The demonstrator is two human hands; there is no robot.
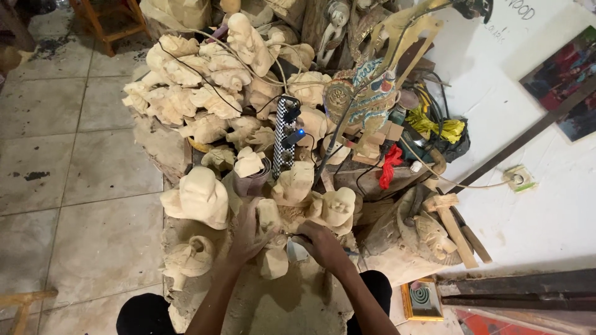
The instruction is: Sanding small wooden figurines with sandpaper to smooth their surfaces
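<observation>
The left hand (247, 231) wraps its fingers around a small pale unfinished wooden figurine (270, 239), standing near the middle of the dusty carving heap. The right hand (318, 243) closes on a thin metal-tipped carving tool (292, 236) touching the figurine. Crowded pale wooden carvings (200, 197) sit just beside; I'd worry a slip nicks the gripping fingers.

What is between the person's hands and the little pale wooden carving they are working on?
Nothing visible. The left hand grips the small pale wooden carving directly from its left side, and the right hand presses in from the right, with a small tool, mostly hidden, at its fingers. Other pale carved figures only crowd around it.
</observation>
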